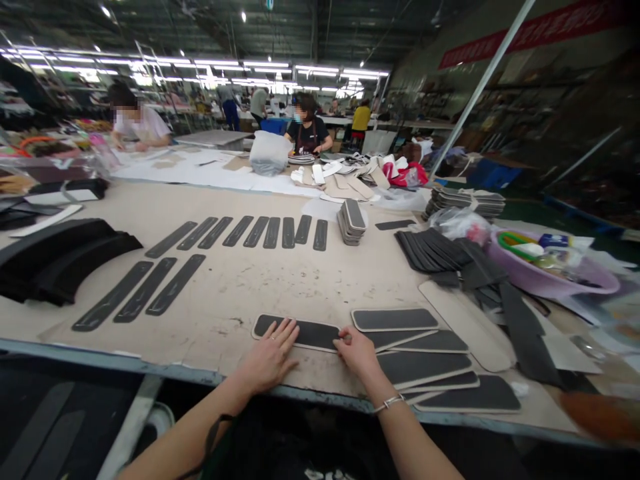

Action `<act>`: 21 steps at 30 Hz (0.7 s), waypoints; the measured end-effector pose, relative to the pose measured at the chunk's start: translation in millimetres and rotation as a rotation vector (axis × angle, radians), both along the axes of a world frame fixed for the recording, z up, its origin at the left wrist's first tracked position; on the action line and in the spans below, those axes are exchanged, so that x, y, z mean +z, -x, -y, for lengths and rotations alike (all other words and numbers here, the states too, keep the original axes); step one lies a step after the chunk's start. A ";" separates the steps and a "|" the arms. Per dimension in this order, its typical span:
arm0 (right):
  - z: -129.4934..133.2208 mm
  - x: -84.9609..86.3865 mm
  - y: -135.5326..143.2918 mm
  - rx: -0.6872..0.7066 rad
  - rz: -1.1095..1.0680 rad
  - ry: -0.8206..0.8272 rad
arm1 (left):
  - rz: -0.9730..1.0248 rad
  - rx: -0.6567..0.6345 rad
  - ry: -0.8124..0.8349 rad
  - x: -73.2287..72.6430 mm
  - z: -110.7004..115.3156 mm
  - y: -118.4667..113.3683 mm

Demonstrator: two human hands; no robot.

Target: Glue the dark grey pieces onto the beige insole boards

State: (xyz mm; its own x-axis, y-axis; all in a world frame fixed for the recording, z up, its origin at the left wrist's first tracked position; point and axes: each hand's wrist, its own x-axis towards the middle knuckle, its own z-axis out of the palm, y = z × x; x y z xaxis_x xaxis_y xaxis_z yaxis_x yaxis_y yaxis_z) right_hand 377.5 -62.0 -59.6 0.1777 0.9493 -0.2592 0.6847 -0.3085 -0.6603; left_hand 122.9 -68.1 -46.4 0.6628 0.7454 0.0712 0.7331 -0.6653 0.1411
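Note:
A long dark grey panel with a pale border (313, 333) lies flat near the table's front edge. My left hand (270, 353) rests on its left half, fingers stretched out and palm down. At the panel's right end, my right hand (356, 350) has its thumb and fingers pinched together on the edge. Just to the right lies an overlapping group of similar pale-edged panels (425, 367). Beyond my left hand, two rows of shiny dark strips (255, 231) are spread over the table (320, 287).
A small stack of panels (353, 220) stands toward the back. Curved black pieces (60, 257) lie at left. Dark pieces (430, 250) and a lilac basin (555, 273) of supplies sit at right. Co-workers (307, 130) are across the table, near a white bag (269, 153).

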 end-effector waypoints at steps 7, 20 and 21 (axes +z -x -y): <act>-0.3 -9.1 -1.1 -0.007 0.002 -0.018 | -0.055 0.080 -0.016 -14.2 -3.0 0.6; -0.1 14.5 3.6 0.001 0.067 0.009 | -0.071 0.157 -0.044 -9.1 -0.9 -2.8; -0.4 18.0 4.3 0.010 0.097 0.015 | -0.067 0.171 -0.059 -10.4 -1.6 -2.4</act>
State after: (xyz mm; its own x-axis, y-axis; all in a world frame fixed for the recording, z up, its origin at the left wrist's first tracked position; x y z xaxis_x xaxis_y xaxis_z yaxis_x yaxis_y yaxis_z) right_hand 373.3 -61.7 -41.6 0.1937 0.9472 -0.2557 0.7484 -0.3112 -0.5857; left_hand 125.3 -66.5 -56.7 0.5317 0.8434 0.0780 0.8426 -0.5360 0.0525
